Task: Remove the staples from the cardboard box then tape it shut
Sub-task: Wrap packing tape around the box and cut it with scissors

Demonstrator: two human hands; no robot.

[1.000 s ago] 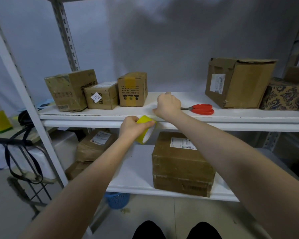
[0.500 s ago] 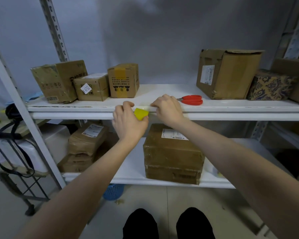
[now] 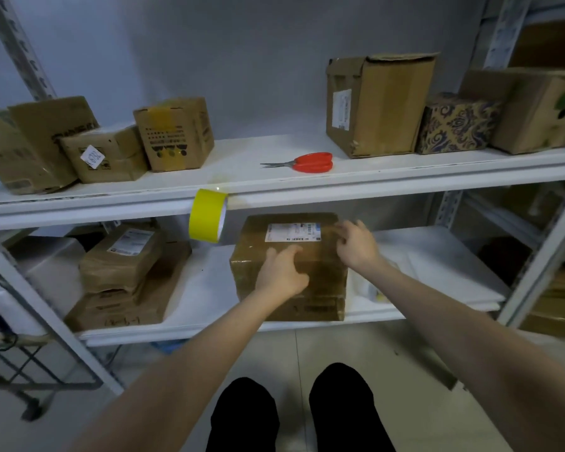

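A brown cardboard box [image 3: 320, 288] wrapped in clear film, with a white label on top, stands on the lower white shelf [image 3: 206, 288]. My left hand [image 3: 279, 272] lies on its top near the front left, fingers loosely bent. Over the box's right top edge, my right hand [image 3: 356, 244] hovers with fingers spread, blurred by motion. A yellow tape roll [image 3: 207, 215] hangs from the front edge of the upper shelf [image 3: 405, 181] by its stuck end, left of the box. Neither hand holds anything.
Red-handled scissors [image 3: 310, 162] lie on the upper shelf, with several cardboard boxes at both ends. More parcels [image 3: 121, 259] are stacked at the lower shelf's left. A metal cart [image 3: 13, 353] stands at far left. My dark shoes [image 3: 242, 415] are on the tiled floor.
Both hands left the upper shelf edge and dropped to the box on the lower shelf. The left hand released the tape roll, which now hangs from the shelf edge.
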